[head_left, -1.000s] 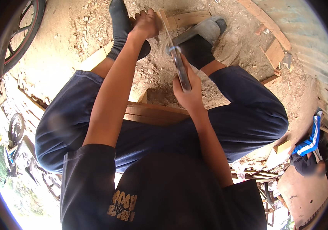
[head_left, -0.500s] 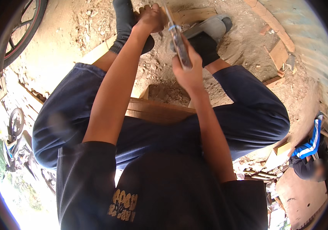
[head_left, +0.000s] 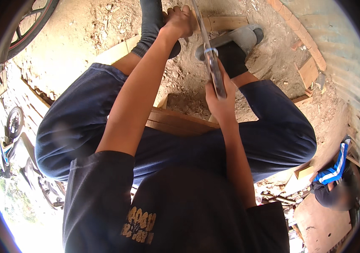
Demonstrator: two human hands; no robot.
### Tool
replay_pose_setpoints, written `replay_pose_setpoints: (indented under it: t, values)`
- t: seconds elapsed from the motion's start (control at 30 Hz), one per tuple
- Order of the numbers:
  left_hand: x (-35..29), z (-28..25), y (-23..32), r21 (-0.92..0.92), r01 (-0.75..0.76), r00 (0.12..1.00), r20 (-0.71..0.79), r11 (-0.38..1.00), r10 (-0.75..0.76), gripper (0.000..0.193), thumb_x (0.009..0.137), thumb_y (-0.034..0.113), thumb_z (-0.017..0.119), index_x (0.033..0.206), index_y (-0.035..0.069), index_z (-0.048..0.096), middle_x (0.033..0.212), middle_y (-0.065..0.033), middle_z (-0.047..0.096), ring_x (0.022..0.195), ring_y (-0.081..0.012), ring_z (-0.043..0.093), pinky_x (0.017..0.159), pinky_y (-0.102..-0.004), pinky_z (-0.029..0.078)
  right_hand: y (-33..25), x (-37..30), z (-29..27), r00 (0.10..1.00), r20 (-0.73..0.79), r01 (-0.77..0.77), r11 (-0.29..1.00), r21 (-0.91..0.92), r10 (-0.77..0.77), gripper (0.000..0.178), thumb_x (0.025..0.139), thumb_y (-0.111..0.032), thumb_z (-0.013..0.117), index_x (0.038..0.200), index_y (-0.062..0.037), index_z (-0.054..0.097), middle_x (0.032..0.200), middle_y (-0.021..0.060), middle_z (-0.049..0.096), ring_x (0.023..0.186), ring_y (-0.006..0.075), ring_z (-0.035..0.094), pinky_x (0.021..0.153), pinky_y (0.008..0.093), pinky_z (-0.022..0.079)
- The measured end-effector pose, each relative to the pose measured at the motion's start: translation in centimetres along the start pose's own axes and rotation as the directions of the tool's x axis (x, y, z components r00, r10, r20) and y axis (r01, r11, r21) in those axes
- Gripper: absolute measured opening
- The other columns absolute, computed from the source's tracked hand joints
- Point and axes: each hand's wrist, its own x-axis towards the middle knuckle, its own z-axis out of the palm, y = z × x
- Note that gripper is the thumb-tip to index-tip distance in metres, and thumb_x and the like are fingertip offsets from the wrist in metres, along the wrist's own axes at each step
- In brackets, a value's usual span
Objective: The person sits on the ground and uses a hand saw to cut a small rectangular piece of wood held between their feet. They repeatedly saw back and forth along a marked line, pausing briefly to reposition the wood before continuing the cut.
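Note:
My right hand (head_left: pixel 223 99) is wrapped around the worn dark handle of a handsaw (head_left: pixel 216 78), seen almost edge-on. A light blue band circles the front of its handle, and its narrow blade points away from me beyond the upper edge. Just left of the blade, my left hand (head_left: pixel 180 21) presses down with bent fingers on a wooden plank (head_left: pixel 228 22). The fingers hide part of the plank. Beside that hand is my left foot in a dark sock (head_left: pixel 150 29); my right foot wears a grey slipper (head_left: pixel 241 39) near the plank's right part.
A wooden seat (head_left: pixel 175 121) is under me. Dirt ground (head_left: pixel 95 29) with chips surrounds my feet. A wheel (head_left: pixel 34 25) stands at upper left. Wood pieces (head_left: pixel 308 74) lie by the corrugated metal wall (head_left: pixel 344 50) on the right. Another person (head_left: pixel 331 181) sits at lower right.
My right hand has drawn the handsaw back toward my body. My left hand stays on the plank. The whole view has shifted slightly.

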Motion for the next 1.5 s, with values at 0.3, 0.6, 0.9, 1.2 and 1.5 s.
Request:
replay_pose_setpoints:
  t: [0.3,0.6,0.9,1.2,1.5]
  values:
    - [-0.2,-0.2,0.2,0.115,-0.055,0.998,0.038,0.992,0.051,0.064,0.075,0.027,0.076,0.127,0.003,0.049,0.13,-0.0268,0.047,0.121,-0.0415,0.046,0.099,-0.0553,0.039,0.2,0.5,1.0,1.0,0.008,-0.008,0.997,-0.073,0.009,0.055,0.083,0.004,0.051,0.138,-0.0006,0.049,0.101,0.0158,0.067,0.079,0.0161,0.063,0.074,0.0283,0.05]
    - [-1.0,-1.6,0.6,0.162,-0.215,0.975,0.085,0.963,0.204,0.046,0.08,0.032,0.072,0.115,0.003,0.065,0.126,-0.0243,0.046,0.113,-0.0404,0.047,0.092,-0.0556,0.043,-0.3,3.6,0.5,0.99,0.092,-0.107,0.994,0.029,0.104,0.063,0.078,0.004,0.053,0.14,-0.0018,0.046,0.106,0.0169,0.066,0.089,0.026,0.067,0.08,0.0316,0.051]
    - [-0.6,-1.6,1.4,0.305,-0.283,0.956,0.164,0.909,0.242,0.048,0.071,0.041,0.081,0.107,0.011,0.072,0.12,-0.0195,0.049,0.105,-0.0359,0.048,0.084,-0.0508,0.044,0.3,4.3,1.1,0.992,0.048,-0.116,0.993,-0.006,0.116,0.058,0.078,0.005,0.054,0.135,-0.0009,0.052,0.102,0.0165,0.068,0.087,0.0268,0.068,0.08,0.0315,0.051]
    - [-0.8,-1.3,1.2,0.37,-0.287,0.958,0.085,0.884,0.275,0.05,0.076,0.041,0.076,0.112,0.007,0.068,0.116,-0.0178,0.052,0.103,-0.0347,0.049,0.082,-0.0484,0.042,-0.2,5.7,1.4,0.994,0.062,-0.087,0.996,0.003,0.086,0.056,0.08,0.003,0.052,0.136,-0.0003,0.051,0.103,0.0153,0.067,0.088,0.019,0.066,0.081,0.0297,0.049]
    - [-0.8,0.1,0.5,0.434,-0.293,0.938,-0.043,0.852,0.344,0.045,0.079,0.035,0.073,0.109,0.002,0.068,0.111,-0.0181,0.051,0.094,-0.0337,0.048,0.078,-0.0491,0.041,0.2,2.1,0.8,0.998,0.042,-0.047,0.998,0.034,0.045,0.056,0.08,0.004,0.054,0.135,0.0,0.051,0.105,0.019,0.067,0.089,0.026,0.068,0.08,0.0323,0.051]
